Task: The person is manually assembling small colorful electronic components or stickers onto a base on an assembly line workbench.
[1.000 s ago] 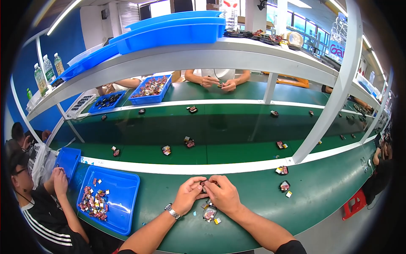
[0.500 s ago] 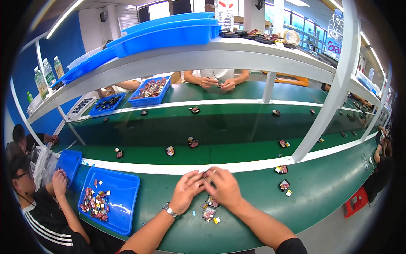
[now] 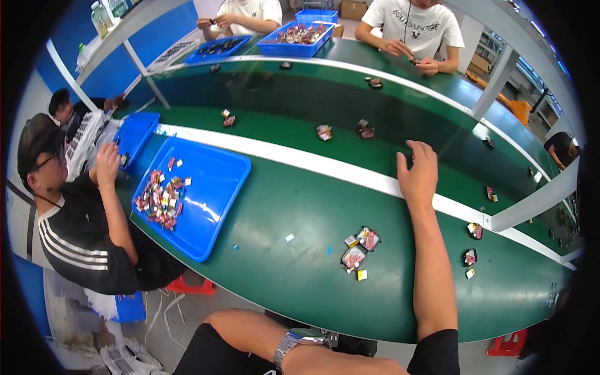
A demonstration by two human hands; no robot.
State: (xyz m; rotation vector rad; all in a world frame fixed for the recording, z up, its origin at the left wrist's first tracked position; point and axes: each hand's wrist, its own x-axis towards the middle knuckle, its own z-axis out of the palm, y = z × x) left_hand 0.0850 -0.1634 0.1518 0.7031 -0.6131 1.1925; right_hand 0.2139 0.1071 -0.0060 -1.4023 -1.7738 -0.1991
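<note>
My right hand (image 3: 419, 178) reaches across the white rail to the dark green belt strip. Its fingers are stretched forward, with the thumb apart. A small reddish piece shows between thumb and fingers, partly hidden. Low in the picture, close to me, my left hand (image 3: 347, 362) is bent in front of my body; a metal watch (image 3: 303, 340) is on its wrist and its fingers are out of sight. On the green tabletop left of my right forearm lies a cluster of small black-rimmed electronic parts (image 3: 354, 256), with a yellow-and-white block (image 3: 362, 275) beside it.
A blue tray (image 3: 228, 181) with a heap of small parts stands at left, beside a seated co-worker (image 3: 81, 231). More small assemblies (image 3: 324, 132) lie along the belt. A slanted white post (image 3: 531, 203) rises at right. Across the belt, people work near another full blue tray (image 3: 297, 47).
My hands have separated. The right one has moved forward and right over the rail to the belt; the left has drawn back toward my body. The view has turned and tilted down.
</note>
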